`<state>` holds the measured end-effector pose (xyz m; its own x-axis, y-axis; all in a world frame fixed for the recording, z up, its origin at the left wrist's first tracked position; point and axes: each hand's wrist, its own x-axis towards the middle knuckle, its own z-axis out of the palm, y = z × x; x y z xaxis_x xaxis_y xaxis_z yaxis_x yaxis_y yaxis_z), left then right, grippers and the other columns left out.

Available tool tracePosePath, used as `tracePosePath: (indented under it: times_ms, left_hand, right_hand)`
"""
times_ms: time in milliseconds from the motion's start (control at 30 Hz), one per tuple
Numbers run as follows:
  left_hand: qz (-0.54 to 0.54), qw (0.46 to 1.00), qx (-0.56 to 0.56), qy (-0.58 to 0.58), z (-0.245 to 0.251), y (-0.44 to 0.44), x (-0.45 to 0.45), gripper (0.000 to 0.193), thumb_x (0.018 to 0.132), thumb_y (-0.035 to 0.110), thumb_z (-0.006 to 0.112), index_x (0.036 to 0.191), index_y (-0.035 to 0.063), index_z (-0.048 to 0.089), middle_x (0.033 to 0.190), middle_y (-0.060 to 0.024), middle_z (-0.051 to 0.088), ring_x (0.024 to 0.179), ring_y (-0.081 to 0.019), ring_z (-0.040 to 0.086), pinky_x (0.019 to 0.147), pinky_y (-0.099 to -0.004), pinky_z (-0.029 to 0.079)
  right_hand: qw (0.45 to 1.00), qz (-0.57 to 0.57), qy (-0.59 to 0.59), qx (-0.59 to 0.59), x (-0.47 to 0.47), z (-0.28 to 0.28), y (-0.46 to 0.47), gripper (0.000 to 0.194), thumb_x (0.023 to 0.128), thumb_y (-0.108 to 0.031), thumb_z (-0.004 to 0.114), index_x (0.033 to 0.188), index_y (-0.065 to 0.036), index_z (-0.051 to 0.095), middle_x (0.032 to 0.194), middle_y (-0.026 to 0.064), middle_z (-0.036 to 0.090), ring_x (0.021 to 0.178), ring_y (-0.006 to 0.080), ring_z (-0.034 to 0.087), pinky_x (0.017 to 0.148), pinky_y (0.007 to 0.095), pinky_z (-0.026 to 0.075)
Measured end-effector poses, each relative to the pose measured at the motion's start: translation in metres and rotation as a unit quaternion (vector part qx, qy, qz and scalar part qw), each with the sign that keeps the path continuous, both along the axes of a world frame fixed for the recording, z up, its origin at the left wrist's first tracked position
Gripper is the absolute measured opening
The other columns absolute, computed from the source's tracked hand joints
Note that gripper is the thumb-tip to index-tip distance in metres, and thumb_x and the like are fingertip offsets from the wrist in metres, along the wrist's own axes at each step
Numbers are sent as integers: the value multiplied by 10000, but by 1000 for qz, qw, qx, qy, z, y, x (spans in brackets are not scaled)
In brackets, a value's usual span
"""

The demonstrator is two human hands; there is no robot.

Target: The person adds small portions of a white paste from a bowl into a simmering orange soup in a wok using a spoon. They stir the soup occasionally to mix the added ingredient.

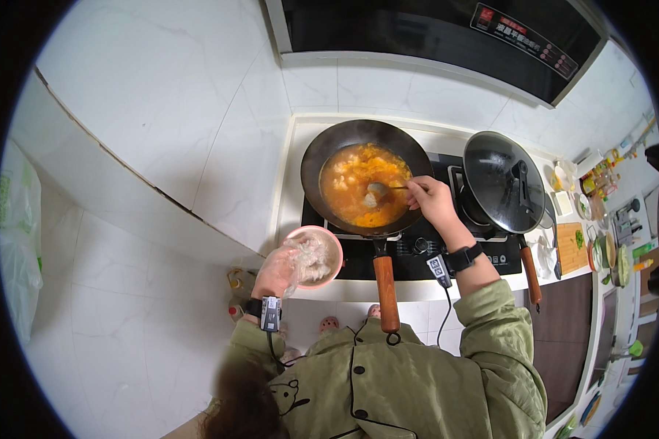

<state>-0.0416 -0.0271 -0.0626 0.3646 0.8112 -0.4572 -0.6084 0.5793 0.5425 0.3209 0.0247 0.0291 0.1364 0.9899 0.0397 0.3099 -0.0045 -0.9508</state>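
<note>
My right hand [431,201] grips a metal spoon [379,190] by its handle, with the bowl of the spoon low over the soup. Just below the spoon sits a pale lump [369,200], at the surface of the orange-red soup [343,200]. The soup, with yellow egg-like shreds and several whitish pieces, fills the bottom of a dark wok [314,164]. A clear plastic glove covers my left hand [280,269], which reaches into a pink-rimmed bowl [338,248] of pale, paste-like mince [316,269]. Crumpled plastic hides its fingers, so their grip is unclear.
The wok's wooden handle [385,293] points towards me over the counter edge. A second pan with a glass lid [500,181] stands on the right of the black gas hob [357,263]. Further right are a cutting board [572,258] with chopped greens and several bottles [598,181]. A range hood [417,33] hangs above.
</note>
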Motion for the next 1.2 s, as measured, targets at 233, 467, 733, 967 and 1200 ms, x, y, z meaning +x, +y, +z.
tracePosePath:
  times_ms: [233,467,733,967,1200]
  left_hand:
    - [80,996,-34,-25,21,11,19,275,933,218,480,992,-26,594,965,-174,622,923,-298,595,842,-437,525]
    - [99,992,-72,21,10,18,27,134,910,168,571,952,47,610,884,-82,622,774,-238,611,743,-382,566]
    - [142,988,-57,-12,24,10,29,281,927,350,573,923,75,632,852,-67,626,762,-225,611,676,-355,547]
    - [132,990,-32,34,33,20,35,418,889,505,580,800,96,573,698,-28,573,607,-159,563,536,-299,483]
    - [188,974,19,125,29,18,43,344,895,427,573,829,89,587,727,-24,575,591,-145,559,508,-301,476]
  right_hand:
    - [993,-23,-20,116,8,7,-41,150,918,-85,590,993,17,670,800,77,663,676,109,628,612,239,537]
    - [987,-25,135,83,-21,14,-65,217,953,-134,551,1042,52,619,819,109,669,668,139,630,606,243,533]
    - [967,35,251,6,-78,43,-86,232,969,-158,520,1031,52,596,764,124,655,614,138,601,550,243,504]
    - [989,65,131,8,-112,62,-92,236,971,-190,527,979,32,605,733,82,650,609,103,595,543,217,491]
    - [996,51,30,60,-125,65,-97,196,948,-137,547,925,36,636,678,65,639,558,81,583,508,218,482]
